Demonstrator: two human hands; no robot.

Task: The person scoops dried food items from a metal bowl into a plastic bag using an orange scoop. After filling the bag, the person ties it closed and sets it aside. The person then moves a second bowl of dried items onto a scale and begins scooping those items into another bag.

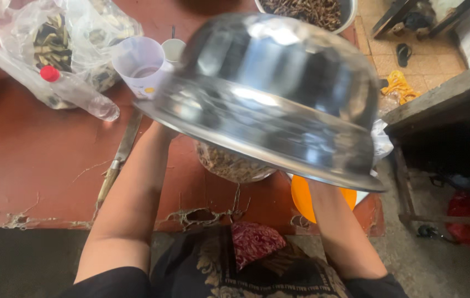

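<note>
Steel bowl (279, 83) — upturned, raised — over table (36, 160)

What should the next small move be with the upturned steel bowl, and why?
Probably keep tipping the steel bowl steadily over the bag of dry material: it is raised upside down above that bag, both forearms under it. The hands are hidden behind the bowl.

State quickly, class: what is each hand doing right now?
Left hand: hidden behind the steel bowl, grip cannot be told.
Right hand: also hidden behind it, cannot be told.
</note>
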